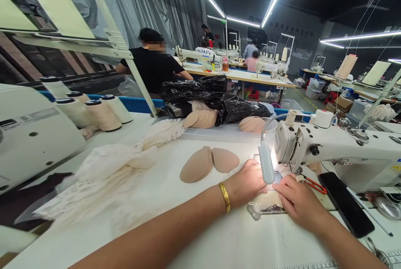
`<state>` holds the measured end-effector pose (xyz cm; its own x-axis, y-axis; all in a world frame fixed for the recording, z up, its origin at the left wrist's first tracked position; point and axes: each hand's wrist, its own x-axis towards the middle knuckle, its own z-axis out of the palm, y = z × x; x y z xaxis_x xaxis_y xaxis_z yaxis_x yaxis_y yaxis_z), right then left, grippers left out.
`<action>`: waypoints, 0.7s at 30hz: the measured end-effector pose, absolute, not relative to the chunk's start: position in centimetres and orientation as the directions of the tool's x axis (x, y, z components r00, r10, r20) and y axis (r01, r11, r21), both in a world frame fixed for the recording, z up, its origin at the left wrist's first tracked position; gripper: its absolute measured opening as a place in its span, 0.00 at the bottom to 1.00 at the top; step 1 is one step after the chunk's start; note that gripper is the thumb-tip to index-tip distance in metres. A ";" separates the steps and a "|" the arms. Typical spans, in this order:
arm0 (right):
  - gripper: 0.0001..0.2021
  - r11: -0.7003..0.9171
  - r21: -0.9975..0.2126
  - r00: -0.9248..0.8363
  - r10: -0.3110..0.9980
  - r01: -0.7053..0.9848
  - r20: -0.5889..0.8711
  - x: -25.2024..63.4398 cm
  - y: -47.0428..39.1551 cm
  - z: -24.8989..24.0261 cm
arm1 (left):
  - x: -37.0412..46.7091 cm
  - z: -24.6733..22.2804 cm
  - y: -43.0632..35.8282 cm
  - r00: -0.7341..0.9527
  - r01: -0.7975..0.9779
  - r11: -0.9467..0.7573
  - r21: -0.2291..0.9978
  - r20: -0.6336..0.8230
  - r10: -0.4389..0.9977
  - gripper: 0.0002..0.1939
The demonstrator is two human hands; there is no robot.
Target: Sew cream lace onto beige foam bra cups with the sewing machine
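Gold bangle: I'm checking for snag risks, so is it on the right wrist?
No, the gold bangle circles the wrist of the left hand, and the right hand wears none.

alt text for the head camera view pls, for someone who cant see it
A person's left hand and right hand are close together at a white sewing machine, lit by a gooseneck lamp. Beige pads and white lace lie left, a black smartphone right.

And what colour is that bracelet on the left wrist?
The bracelet is shiny gold, best seen in the head view.
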<state>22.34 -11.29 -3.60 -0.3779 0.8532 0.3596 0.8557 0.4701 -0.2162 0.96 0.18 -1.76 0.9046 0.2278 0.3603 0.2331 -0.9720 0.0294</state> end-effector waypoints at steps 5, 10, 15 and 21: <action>0.16 0.485 -0.203 -0.392 0.842 0.851 0.371 22.5 -11.5 -3.6 | 0.9 -1.3 0.0 0.910 0.247 -0.965 0.090 0.320 0.263 0.09; 0.17 0.478 -0.206 -0.383 0.845 0.854 0.372 22.4 -11.5 -3.6 | 0.9 -1.4 0.5 0.909 0.239 -0.965 0.105 0.325 0.260 0.08; 0.17 0.477 -0.212 -0.376 0.843 0.853 0.385 22.2 -11.2 -3.6 | 1.1 -1.7 1.3 0.903 0.270 -0.961 0.060 0.331 0.275 0.07; 0.18 0.499 -0.230 -0.384 0.829 0.835 0.406 22.6 -11.1 -4.1 | 1.8 -1.4 1.6 0.896 0.284 -0.958 0.042 0.344 0.280 0.07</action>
<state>22.60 -11.10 -4.10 -0.3841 0.8294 0.4057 0.8352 0.4994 -0.2303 1.83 1.65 -1.41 0.8961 0.2804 0.3440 0.2837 -0.9580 0.0419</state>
